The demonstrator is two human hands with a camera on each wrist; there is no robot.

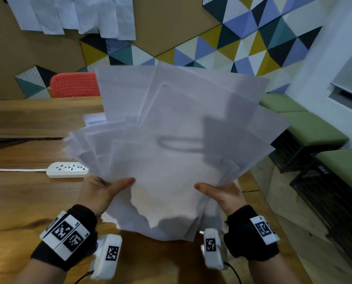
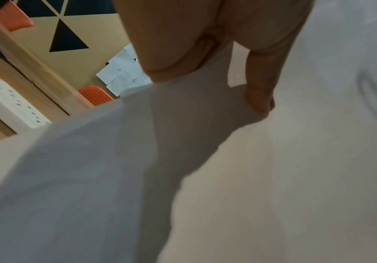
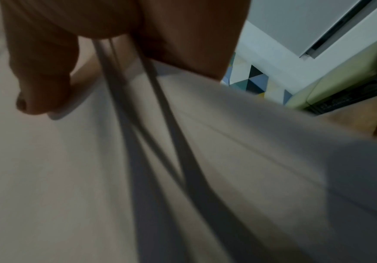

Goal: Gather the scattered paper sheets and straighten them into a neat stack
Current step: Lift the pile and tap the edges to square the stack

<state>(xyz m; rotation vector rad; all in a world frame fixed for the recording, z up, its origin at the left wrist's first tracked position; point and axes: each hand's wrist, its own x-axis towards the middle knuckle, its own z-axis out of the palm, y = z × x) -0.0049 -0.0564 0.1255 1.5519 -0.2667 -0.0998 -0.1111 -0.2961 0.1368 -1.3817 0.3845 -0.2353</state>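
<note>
We have the thin white paper sheets [image 1: 177, 140] gathered into one bundle and lifted upright in front of us, above the near edge of the brown wooden tabletop [image 1: 27, 201]. So we judge the gathering mostly done, though a small white corner showing on the tabletop at about ten o'clock of the bundle may be one more sheet; we cannot tell. The straightening is clearly left: the sheets fan out wide, edges splayed toward nine o'clock and three o'clock, top corners stepped, and the lower edge is ragged and uneven between our wrists. We would expect to tap that lower edge on the tabletop and square the sides before the stack counts as neat.

Our left hand [image 1: 101, 193] grips the bundle at its lower left, the thumb laid flat across the front sheet; the left wrist view shows that thumb [image 2: 259, 92] pressing the paper, with the fingers hidden behind. Our right hand [image 1: 220, 195] mirrors it at the lower right, the thumb on the front, and the right wrist view shows sheet edges running up between the thumb [image 3: 41, 85] and the palm. Both hands pinch the paper between thumb and fingers.

Farther out, a white plastic power strip [image 1: 68, 170] lies on the tabletop at nine o'clock of the bundle, and a red perforated chair back [image 1: 74, 85] stands beyond at eleven o'clock.
</note>
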